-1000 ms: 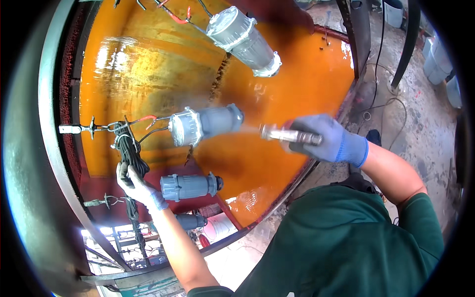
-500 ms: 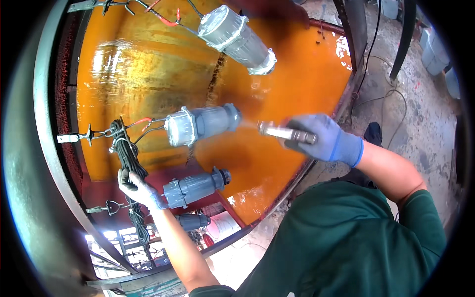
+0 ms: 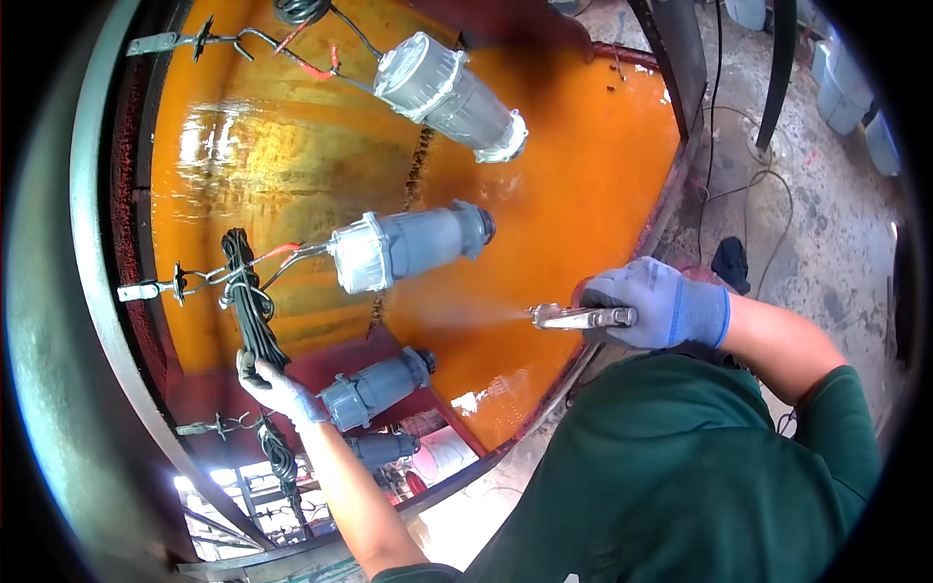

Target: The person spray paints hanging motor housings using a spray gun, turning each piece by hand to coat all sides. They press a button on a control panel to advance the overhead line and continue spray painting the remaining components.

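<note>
My right hand, in a blue-grey glove, is closed round a silver spray gun. A pale mist leaves its nozzle leftward and passes just below the middle grey pump-like cylinder. That cylinder hangs on its side from a hook, its left end glossier and paler than the rest. My gloved left hand grips the lower end of a coiled bundle of black cable, left of and below the cylinder. Close to my left wrist hangs a smaller grey cylinder.
Another silver-grey cylinder hangs above, and a darker one below. Behind them stands an orange-coated, wet-looking booth wall. A curved metal rail runs down the left. Hoses lie on the concrete floor at right, near grey bins.
The spray gun has moved down and slightly right, its mist now below the middle cylinder. That cylinder has shifted slightly right. My left hand stays on the cable.
</note>
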`<state>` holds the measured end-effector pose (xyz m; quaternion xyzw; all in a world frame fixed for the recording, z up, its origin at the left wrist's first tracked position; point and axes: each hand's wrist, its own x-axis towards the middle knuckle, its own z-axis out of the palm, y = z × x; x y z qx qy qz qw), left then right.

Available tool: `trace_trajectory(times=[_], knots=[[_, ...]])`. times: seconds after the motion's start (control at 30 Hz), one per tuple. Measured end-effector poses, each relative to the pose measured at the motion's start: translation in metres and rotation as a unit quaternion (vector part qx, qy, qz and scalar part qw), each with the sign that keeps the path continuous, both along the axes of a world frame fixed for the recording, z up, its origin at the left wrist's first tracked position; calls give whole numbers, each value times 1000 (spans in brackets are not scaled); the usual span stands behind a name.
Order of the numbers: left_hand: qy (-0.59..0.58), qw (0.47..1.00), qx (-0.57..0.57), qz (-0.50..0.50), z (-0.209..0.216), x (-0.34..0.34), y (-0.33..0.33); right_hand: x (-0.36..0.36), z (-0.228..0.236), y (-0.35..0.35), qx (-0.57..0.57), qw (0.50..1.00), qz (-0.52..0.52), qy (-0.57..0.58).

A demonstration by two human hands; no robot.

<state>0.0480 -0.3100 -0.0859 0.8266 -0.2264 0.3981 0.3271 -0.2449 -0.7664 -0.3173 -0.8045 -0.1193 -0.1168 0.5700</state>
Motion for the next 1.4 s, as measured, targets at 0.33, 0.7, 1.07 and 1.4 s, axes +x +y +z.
trace_trajectory(times=[0.33,0.7,1.07,1.4], knots=[[9,1000,-24,11,2,-5,-9,2,-18,7,39,997,-61,21],[37,999,-4,22,12,0,8,29,-43,20,60,994,-31,83],[52,997,48,36,28,33,49,47,17,2,162,977,-85,110],[60,995,74,32,32,80,70,44,34,-16,117,990,-64,54]])
